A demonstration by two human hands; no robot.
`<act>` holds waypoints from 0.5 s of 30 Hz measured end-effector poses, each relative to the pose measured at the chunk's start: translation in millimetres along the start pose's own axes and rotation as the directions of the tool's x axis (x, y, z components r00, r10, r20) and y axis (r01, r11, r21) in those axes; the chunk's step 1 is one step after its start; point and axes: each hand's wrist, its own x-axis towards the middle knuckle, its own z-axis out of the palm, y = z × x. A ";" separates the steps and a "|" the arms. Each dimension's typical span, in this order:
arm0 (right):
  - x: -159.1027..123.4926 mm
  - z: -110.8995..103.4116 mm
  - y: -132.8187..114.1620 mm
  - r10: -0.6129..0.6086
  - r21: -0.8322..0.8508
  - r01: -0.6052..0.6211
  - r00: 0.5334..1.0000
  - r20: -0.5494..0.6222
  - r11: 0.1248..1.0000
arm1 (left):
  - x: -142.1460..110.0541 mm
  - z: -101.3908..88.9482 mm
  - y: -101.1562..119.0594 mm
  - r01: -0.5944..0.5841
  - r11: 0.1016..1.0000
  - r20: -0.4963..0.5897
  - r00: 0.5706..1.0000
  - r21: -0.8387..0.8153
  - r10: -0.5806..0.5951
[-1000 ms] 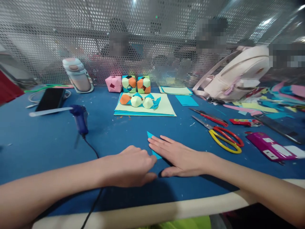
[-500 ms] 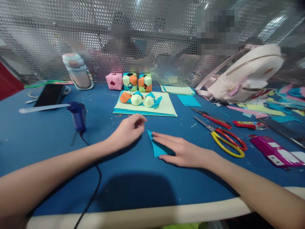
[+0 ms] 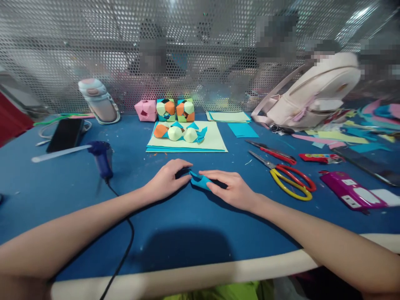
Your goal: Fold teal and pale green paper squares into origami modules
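A folded piece of blue paper (image 3: 201,182) is held up off its flat side between both hands, its layers partly spread. My left hand (image 3: 170,179) pinches its left corner between thumb and fingers. On the right side, my right hand (image 3: 233,187) grips the paper, thumb in front and fingers behind. Beyond the hands lies a stack of pale green and blue sheets (image 3: 215,141), with a folded paper piece in orange, pale green and blue (image 3: 175,133) on top. Behind it stand a pink paper cube (image 3: 146,110) and two multicoloured paper cubes (image 3: 166,110).
A blue hot glue gun (image 3: 102,160) with its cord lies left, near a phone (image 3: 65,135) and a bottle (image 3: 98,100). Scissors (image 3: 293,181), a red cutter (image 3: 275,154), a purple case (image 3: 351,191) and a backpack (image 3: 315,96) are on the right. A perforated metal screen (image 3: 109,54) closes the back.
My left hand has come to the blue paper and now pinches its corner. My right hand has gone from lying flat on the paper to gripping it, and the paper is lifted and partly opened.
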 end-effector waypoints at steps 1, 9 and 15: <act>0.5 1.1 -0.9 -0.004 0.009 0.004 1.000 -0.005 1.000 | -0.2 0.5 0.3 -0.029 0.999 0.006 1.000 0.016 0.028; 2.9 -1.0 -3.4 0.104 0.073 -0.104 0.995 -0.003 0.992 | -0.6 2.4 5.0 -0.061 0.998 -0.031 0.998 -0.006 0.060; 2.2 -1.5 -1.8 0.260 0.134 -0.246 0.961 -0.092 0.960 | -3.2 0.5 16.9 0.071 0.973 -0.080 0.993 -0.221 -0.091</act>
